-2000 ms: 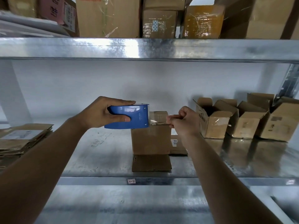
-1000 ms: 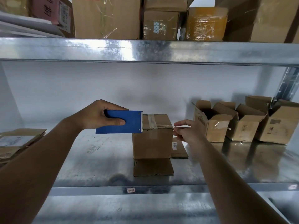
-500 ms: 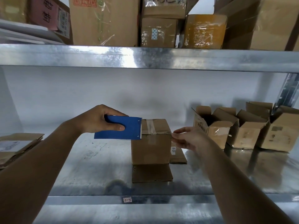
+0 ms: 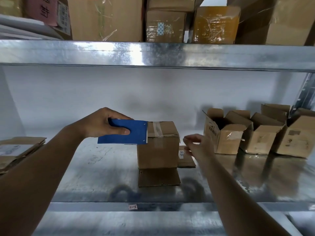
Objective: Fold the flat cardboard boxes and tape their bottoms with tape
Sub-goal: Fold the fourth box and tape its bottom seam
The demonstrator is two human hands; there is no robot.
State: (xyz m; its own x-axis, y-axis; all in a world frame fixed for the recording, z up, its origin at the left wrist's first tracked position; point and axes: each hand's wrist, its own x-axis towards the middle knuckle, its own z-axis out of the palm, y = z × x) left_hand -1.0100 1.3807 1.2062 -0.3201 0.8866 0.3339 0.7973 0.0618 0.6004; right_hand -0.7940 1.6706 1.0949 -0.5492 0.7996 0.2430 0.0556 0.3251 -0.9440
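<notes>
left hand point(image 4: 100, 124) grips blue tape dispenser point(image 4: 123, 132) at taped box point(image 4: 159, 143) top, right hand point(image 4: 197, 145) loose, empty, beside box on shelf point(image 4: 88, 167)

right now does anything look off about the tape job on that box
The tape strip crosses the box top slightly askew and wrinkled. The box's lower flaps lie splayed out flat on the shelf.

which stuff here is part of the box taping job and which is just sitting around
In the job:
- box with a tape strip on top
- blue tape cutter in the left hand
- right hand, holding nothing
- flat boxes
- folded open boxes

Lying about:
- wrapped cartons on the upper shelf
</notes>
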